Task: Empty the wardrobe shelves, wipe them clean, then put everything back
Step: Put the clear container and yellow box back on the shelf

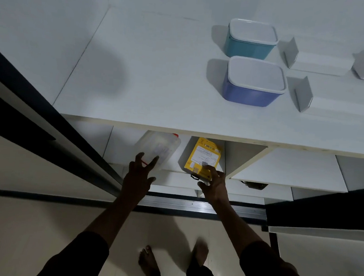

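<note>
The left hand [138, 173] is reaching into the lower shelf [174, 174] of the wardrobe, and its grip is apart: the fingers are spread and straight, with the fingertips touching the near end of a clear plastic container [157, 150] that is lying on its side just beyond them. A red cap is showing at the far end of this container. The right hand [213, 182] is curling its grip around the near end of a yellow box [203, 158], with the thumb underneath and the fingers on its top face; the box is tilting up and away from this grip, just right of the clear container. Well above both grips, on the upper shelf [148, 87], 2 lidded tubs are standing one behind the other: a blue tub [254, 82] nearer and a teal tub [251, 38] farther, with white boxes [332, 101] lying to their right.
</note>
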{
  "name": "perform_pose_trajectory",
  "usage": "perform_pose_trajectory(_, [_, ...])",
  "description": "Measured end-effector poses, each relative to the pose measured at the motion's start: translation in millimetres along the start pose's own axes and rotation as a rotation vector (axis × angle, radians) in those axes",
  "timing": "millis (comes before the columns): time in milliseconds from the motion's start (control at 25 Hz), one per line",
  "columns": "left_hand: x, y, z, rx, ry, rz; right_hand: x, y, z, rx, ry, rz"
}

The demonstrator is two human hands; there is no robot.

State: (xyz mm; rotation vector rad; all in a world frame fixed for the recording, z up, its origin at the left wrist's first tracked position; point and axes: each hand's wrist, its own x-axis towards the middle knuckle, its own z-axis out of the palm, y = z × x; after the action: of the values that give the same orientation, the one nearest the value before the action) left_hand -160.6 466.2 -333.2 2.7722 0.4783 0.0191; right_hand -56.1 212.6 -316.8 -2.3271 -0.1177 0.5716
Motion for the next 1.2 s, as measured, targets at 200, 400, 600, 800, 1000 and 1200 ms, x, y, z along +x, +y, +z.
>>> perform_pose_trajectory(200, [14.2,12.7,-9.8,0.036,-0.090,-0.094,18.6,-11.8,-5.7,-0.021,0.009,-0.022])
perform_pose_trajectory(400, [22.5,11.0,-10.3,0.171,-0.052,-0.074,41.2,-14.3,-4.7,-0.063,0.036,-0.061])
perform_pose_trajectory(600, [30.0,11.6,-12.2,0.211,-0.089,-0.087,52.1,-17.2,3.7,-0.071,0.014,-0.022])
perform_pose_trajectory(800, [34.6,16.7,-15.0,0.275,-0.132,-0.093,58.3,-20.7,18.0,-0.070,0.126,-0.049])
perform_pose_trajectory(1000, [41.3,17.2,-20.0,0.284,-0.186,-0.098,77.1,-13.0,15.8,-0.042,0.104,-0.112])
perform_pose_trajectory(1200, [47.9,20.8,-28.6,0.265,-0.266,-0.118,84.1,-12.1,5.6,-0.041,0.095,-0.143])
